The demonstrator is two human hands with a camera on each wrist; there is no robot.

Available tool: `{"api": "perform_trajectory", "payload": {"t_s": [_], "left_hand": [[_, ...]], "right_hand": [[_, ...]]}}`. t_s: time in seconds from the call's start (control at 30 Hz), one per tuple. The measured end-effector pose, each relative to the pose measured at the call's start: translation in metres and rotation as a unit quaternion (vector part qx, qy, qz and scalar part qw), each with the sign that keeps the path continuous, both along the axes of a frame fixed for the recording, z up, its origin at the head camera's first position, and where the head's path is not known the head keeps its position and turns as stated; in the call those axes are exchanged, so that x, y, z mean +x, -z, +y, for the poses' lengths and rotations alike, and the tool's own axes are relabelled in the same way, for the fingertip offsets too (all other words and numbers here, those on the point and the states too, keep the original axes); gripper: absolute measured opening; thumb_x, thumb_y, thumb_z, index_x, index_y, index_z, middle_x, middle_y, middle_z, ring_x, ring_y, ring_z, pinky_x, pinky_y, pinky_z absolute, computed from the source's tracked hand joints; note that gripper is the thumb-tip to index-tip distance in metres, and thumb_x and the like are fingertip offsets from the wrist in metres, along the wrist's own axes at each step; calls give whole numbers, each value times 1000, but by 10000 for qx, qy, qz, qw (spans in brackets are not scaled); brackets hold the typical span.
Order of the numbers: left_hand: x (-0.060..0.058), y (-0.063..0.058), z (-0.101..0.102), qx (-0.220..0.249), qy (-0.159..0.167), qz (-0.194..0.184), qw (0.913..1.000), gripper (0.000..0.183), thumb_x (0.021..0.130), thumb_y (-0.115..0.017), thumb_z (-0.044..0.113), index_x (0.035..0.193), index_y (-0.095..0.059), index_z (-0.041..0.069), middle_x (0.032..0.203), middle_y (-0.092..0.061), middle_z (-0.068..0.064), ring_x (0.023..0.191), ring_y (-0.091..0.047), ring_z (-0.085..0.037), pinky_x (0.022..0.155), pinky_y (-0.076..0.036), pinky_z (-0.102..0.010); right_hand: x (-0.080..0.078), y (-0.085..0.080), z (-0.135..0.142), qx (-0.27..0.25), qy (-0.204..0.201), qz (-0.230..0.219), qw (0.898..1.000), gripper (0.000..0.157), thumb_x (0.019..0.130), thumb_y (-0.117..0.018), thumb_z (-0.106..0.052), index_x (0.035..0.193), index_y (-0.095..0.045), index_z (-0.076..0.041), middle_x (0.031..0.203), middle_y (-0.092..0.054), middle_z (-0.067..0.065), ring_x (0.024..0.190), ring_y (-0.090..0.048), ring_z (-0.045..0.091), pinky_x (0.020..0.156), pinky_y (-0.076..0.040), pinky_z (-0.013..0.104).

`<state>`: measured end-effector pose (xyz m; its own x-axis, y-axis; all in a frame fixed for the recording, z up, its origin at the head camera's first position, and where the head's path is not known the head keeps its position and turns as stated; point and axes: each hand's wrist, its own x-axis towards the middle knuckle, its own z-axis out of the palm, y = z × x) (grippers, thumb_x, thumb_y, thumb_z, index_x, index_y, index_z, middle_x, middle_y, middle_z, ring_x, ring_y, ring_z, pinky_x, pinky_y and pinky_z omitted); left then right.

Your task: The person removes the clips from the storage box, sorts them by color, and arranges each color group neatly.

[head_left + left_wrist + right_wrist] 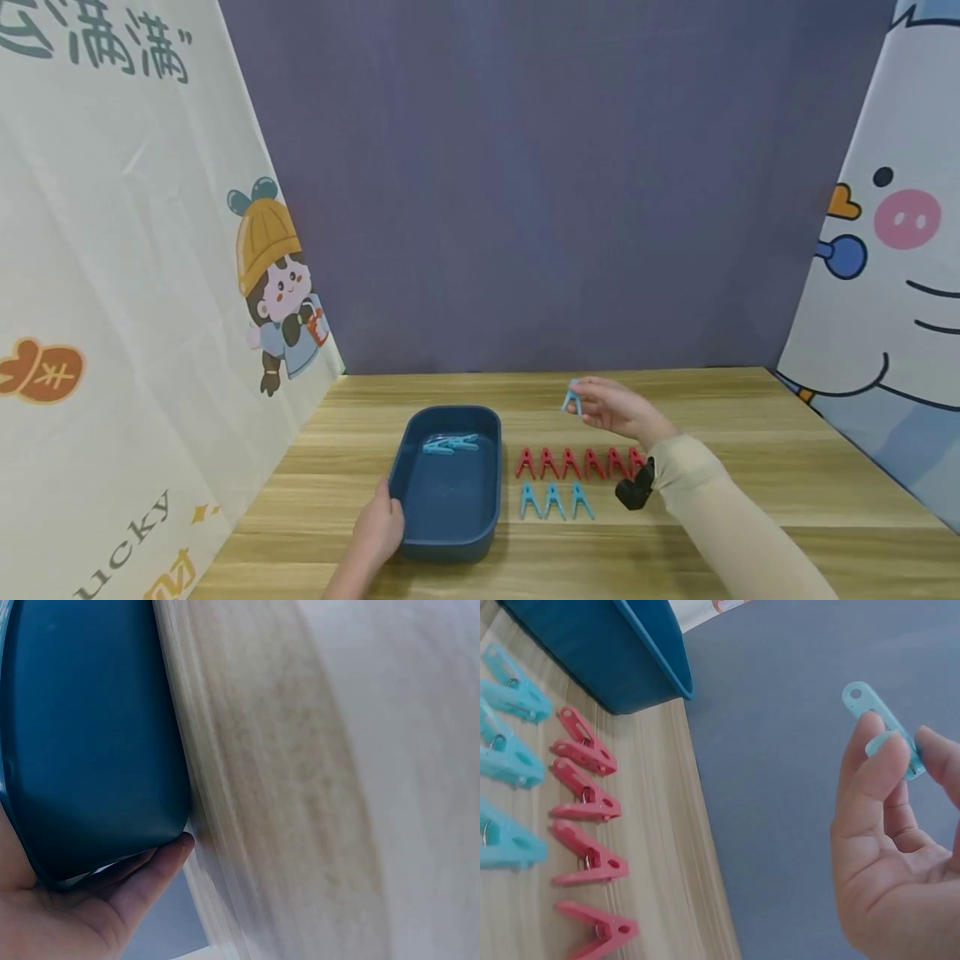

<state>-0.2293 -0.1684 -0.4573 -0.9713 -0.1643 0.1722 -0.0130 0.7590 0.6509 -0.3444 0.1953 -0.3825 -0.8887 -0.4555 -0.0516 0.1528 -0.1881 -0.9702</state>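
In the head view my left hand (378, 527) grips the left wall of a dark blue plastic bin (447, 502), its thumb at the rim. The left wrist view shows the fingers (150, 881) against the bin's outer side. Two light blue clothespins (452, 444) lie inside, towards the far end. Above the table, to the right of the bin, my right hand (618, 410) pinches another light blue clothespin (856, 693) between thumb and fingers. Closer to me than that hand stands a row of several red clothespins (569, 463), with three light blue clothespins (553, 501) in front.
A wooden-patterned table (712, 408) carries everything. Behind it hangs a plain grey-purple backdrop (562, 183). Printed cartoon sheets form a left wall (150, 250) and a right wall (862, 325). A black object (636, 488) sits at my right wrist.
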Motion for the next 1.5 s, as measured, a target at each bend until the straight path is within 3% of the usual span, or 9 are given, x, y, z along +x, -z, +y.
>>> {"api": "perform_trajectory", "payload": {"t_s": [0.13,0.33,0.67,0.83,1.17,1.5], "left_hand": [[0,0,-1,-24,15,41,10000,46,90,-32,2,128,-29,-24,118,-43,-43,109,-46,-51,88,-41,-57],[0,-1,0,-26,54,13,10000,46,90,-31,3,128,-28,-24,120,-41,-43,110,-44,-51,88,-40,-57],[0,-2,0,-6,26,-37,10000,47,90,-31,3,129,-28,-23,119,-42,-43,110,-45,-51,89,-40,-57],[-1,-1,0,17,20,-90,10000,47,91,-31,4,130,-27,-23,121,-41,-42,111,-44,-51,89,-40,-57],[-2,-1,0,17,22,-80,10000,46,91,-31,3,130,-27,-23,121,-41,-42,111,-44,-51,88,-40,-57],[0,-2,0,-11,29,-93,10000,47,91,-31,3,129,-27,-23,121,-40,-42,111,-43,-51,89,-39,-57]], "right_hand": [[2,2,4,10,26,-20,10000,15,95,-50,-15,105,-47,-5,85,-62,5,77,-64,12,60,-51,20],[4,7,12,165,141,-78,9997,37,96,-48,-15,125,-32,2,90,-59,6,78,-64,11,61,-51,19],[7,15,21,97,7,-97,9999,21,96,-48,-15,110,-40,-2,83,-63,4,73,-64,10,59,-51,18],[11,19,25,240,274,-156,9992,42,95,-51,-16,127,-30,2,85,-61,4,72,-64,9,58,-50,17],[14,24,33,344,123,-119,9993,19,95,-50,-16,108,-43,-4,84,-62,5,73,-64,9,58,-51,17],[18,34,40,470,93,-76,9988,19,94,-52,-18,108,-46,-5,86,-61,4,83,-64,14,67,-53,22]]}}
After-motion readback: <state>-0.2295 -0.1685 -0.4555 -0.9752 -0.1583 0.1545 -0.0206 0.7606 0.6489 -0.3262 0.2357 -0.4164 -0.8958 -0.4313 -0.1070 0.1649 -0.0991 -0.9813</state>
